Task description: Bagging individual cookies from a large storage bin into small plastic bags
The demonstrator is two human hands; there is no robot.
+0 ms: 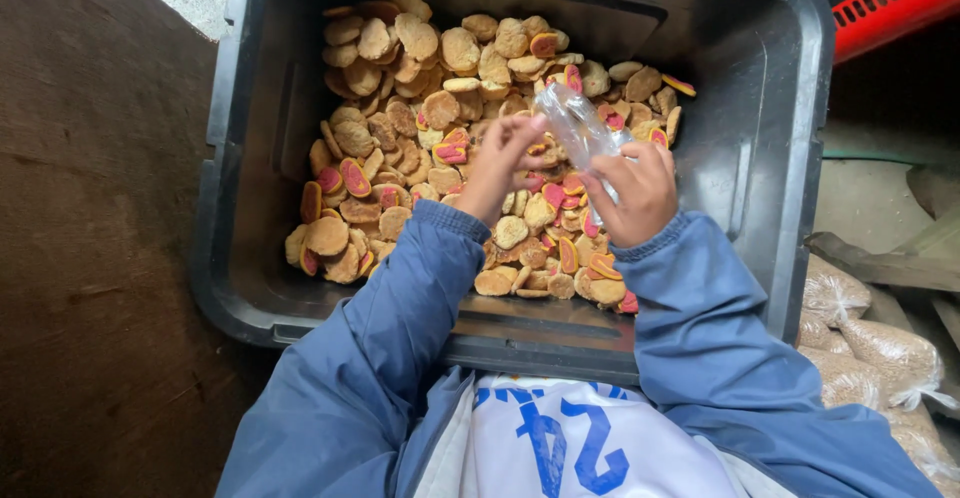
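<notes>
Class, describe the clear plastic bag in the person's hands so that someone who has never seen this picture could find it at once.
Start at the big black tub full of round tan biscuits with pink filling. Above its middle, both hands meet: the right hand grips a clear plastic bag, the left hand touches it. It is the only see-through, glossy thing there.

A black plastic tub [790, 88] holds heaped round biscuits [400, 118].

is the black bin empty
No, the black bin holds a heap of round tan biscuits, many with pink filling.
</notes>
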